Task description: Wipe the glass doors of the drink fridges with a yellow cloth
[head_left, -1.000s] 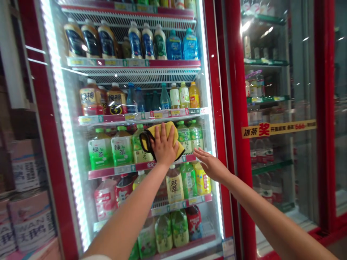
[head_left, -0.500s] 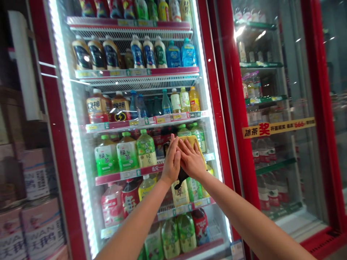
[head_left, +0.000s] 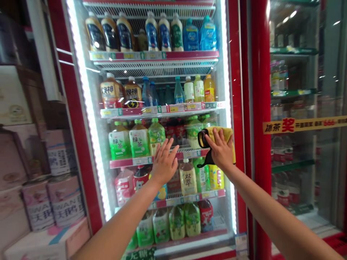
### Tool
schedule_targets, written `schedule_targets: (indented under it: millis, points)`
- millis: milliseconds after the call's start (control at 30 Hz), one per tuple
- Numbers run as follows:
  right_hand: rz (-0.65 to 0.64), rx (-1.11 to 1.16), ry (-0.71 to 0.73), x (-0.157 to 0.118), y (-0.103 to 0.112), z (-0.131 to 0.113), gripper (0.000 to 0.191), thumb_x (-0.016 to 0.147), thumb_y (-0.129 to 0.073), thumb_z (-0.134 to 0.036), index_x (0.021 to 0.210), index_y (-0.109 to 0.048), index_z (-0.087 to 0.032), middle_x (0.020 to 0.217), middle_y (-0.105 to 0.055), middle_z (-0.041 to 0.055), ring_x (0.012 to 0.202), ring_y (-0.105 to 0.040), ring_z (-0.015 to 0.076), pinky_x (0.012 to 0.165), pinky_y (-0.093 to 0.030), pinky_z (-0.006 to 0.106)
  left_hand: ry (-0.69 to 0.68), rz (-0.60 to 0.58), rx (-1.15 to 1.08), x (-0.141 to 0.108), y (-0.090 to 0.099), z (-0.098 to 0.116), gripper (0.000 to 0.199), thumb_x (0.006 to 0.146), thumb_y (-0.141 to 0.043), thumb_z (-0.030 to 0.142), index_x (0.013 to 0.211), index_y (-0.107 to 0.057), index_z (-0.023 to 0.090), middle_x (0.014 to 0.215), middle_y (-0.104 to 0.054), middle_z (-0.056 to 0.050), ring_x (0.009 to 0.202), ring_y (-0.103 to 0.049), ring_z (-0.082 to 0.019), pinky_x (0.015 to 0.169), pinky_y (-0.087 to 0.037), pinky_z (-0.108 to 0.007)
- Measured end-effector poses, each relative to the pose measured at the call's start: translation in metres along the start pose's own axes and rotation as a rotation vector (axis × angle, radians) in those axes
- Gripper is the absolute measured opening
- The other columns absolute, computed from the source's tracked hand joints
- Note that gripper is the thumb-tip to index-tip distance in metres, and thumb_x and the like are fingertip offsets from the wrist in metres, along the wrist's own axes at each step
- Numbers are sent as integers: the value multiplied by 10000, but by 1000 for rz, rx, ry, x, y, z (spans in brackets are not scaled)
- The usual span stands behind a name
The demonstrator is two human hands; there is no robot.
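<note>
In the head view, my right hand (head_left: 222,150) lies with its fingers spread over a yellow and black cleaning cloth (head_left: 232,134), holding it against the glass door near the right side of a lit drinks cooler. A black flap and a loop of the cloth hang out to the left of this hand. My left hand (head_left: 164,162) is open and holds nothing. Its fingers are spread in front of a shelf with green tea bottles (head_left: 139,139); whether the palm touches the glass, I cannot tell.
The cooler's red frame (head_left: 238,86) runs up the right side. Further right stands a second glass-door cooler (head_left: 294,164) with bottles inside. At the left are stacked pink-and-white cans (head_left: 66,200) on a white box (head_left: 51,243) and a pale door handle (head_left: 43,47).
My hands were together over the cloth and are now apart. The right has moved right with the cloth, while the left has come off it. The view has shifted left and down.
</note>
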State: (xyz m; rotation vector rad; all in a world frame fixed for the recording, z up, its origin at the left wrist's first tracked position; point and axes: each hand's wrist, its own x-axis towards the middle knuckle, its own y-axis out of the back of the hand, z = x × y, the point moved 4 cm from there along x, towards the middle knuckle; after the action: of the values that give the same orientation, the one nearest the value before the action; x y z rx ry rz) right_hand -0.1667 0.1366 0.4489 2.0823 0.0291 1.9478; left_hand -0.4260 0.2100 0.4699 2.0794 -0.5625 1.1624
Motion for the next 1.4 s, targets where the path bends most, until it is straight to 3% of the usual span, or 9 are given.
schedule_targets:
  millis: [133,367,600,733,833,933,1067,1267,1400]
  points:
    - [47,4,-13,41,12,23,635,915,-457,-66,1495,-510,-317,1656,-362,47,1562,-250,306,1253,-98,672,-47,-39,21,-4,-8,5,492,950,-487,174,1438,-528,206,1646,-369,-99,1570,-224,-256,1293,-194,-534]
    - [-32,76,-20,-20,-1,10,565,946,-502,-274,1510,-491,-270,1730,-120,60,1584,-42,403,1197,-171,737,-72,-93,-32,-14,-31,24,576,936,-491,178,1510,-440,185,1658,-342,-107,1581,-183,-248,1301,-126,-545]
    - [-5,-73,-16,25,-1,16,498,1011,-478,-391,1490,-500,-259,1714,-195,96,1590,-74,362,1216,-177,690,-212,-4,-31,38,-50,46,589,929,-497,168,1515,-437,185,1651,-362,-95,1576,-201,-246,1305,-64,-546]
    - [222,-62,-123,-19,-8,21,460,1000,-493,-321,1456,-525,-271,1667,-323,114,1567,-215,337,1192,-277,654,-191,31,-5,59,-56,45,655,942,-530,223,1571,-349,203,1671,-312,-95,1580,-184,-253,1303,-59,-557]
    - [245,-24,37,-43,-15,4,381,986,-528,-270,1357,-609,-289,1632,-400,89,1552,-268,309,1217,-257,617,-200,85,53,61,-60,43,673,957,-523,234,1594,-306,211,1675,-289,-92,1584,-154,-258,1305,-65,-548]
    - [164,0,104,-10,-14,3,380,988,-529,-277,1354,-614,-333,1611,-440,52,1553,-272,278,1241,-223,595,-225,148,71,60,-64,41,702,958,-531,235,1609,-268,211,1678,-269,-92,1590,-94,-251,1307,-48,-539]
    - [257,-1,-111,39,0,39,401,1024,-451,-304,1406,-571,-313,1625,-415,69,1554,-266,279,1221,-259,603,-241,193,61,62,-67,39,749,954,-540,230,1626,-209,219,1684,-237,-84,1590,-52,-236,1309,-31,-528]
    - [284,-29,-166,-23,-15,58,423,1000,-466,-241,1408,-567,-281,1601,-435,123,1555,-255,289,1196,-295,598,-242,157,18,63,-66,40,775,955,-530,228,1633,-162,293,1690,-211,-9,1588,-16,-250,1306,-32,-570]
    - [247,-10,-146,8,-13,65,434,1004,-446,-253,1420,-559,-299,1623,-406,97,1564,-229,285,1218,-249,608,-256,116,8,64,-68,40,786,946,-549,233,1624,-171,357,1673,-259,62,1585,40,-273,1299,-12,-613]
